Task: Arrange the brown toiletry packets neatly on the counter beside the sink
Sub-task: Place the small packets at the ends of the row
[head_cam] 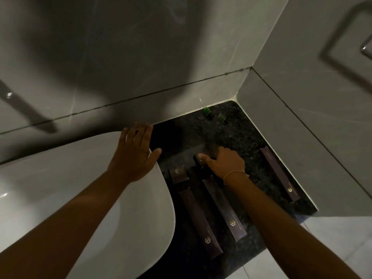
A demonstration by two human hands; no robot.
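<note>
The right hand (223, 164) is curled over the far end of a dark packet (198, 161) on the counter (231, 133), thumb along its side; whether the fingers actually pinch it cannot be told. The left hand (134, 156) lies flat and spread on the sink (60, 188) rim, holding nothing. Just right of the sink lie a short packet (178, 175) and two long brown packets (201, 220) (225, 210) side by side, angled alike, each with a small gold logo. A fourth long packet (279, 174) lies well right of the sink, along the side wall (302, 117). Two small green bottles (214, 114) rest far from the sink, in the back corner.
</note>
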